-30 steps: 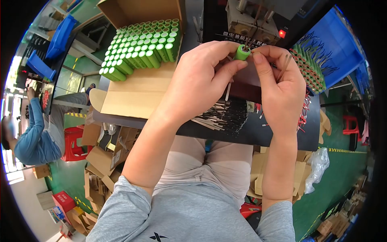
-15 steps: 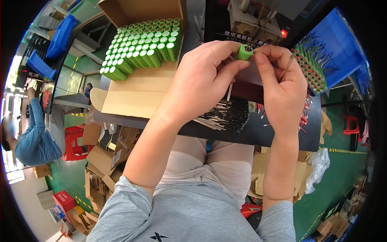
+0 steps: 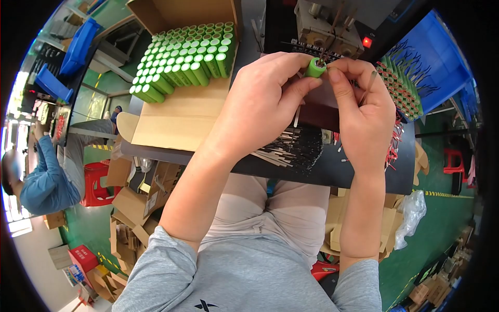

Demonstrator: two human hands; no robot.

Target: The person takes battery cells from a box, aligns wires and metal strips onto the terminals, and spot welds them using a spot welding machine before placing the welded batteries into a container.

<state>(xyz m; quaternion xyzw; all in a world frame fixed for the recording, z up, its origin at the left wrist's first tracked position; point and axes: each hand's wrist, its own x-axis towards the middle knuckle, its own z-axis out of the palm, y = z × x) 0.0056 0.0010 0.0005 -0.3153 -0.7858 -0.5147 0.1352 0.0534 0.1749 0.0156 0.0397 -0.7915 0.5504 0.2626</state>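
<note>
My left hand (image 3: 262, 101) is closed around a green cylindrical battery cell (image 3: 315, 68), thumb and forefinger on its sides. The cell is tilted, one end up under the two thin electrode rods (image 3: 332, 34) of a spot welder (image 3: 325, 23). Whether the rod tips touch the cell cannot be made out. On the other side, my right hand (image 3: 364, 112) pinches close beside the cell's upper end. A thin strip (image 3: 371, 83) shows across its curled fingers; what sits between its fingertips is too small to tell.
A cardboard box (image 3: 176, 117) at left holds rows of green cells (image 3: 182, 60). Black-and-pale leads (image 3: 296, 151) and red wires (image 3: 394, 145) lie on the dark table (image 3: 332, 174). A blue bin (image 3: 423, 57) with wired cells stands right. A person (image 3: 49, 177) sits far left.
Both hands and the cell keep almost the same place at the welder. The view has shifted very slightly, and the seated person's arm has moved a little.
</note>
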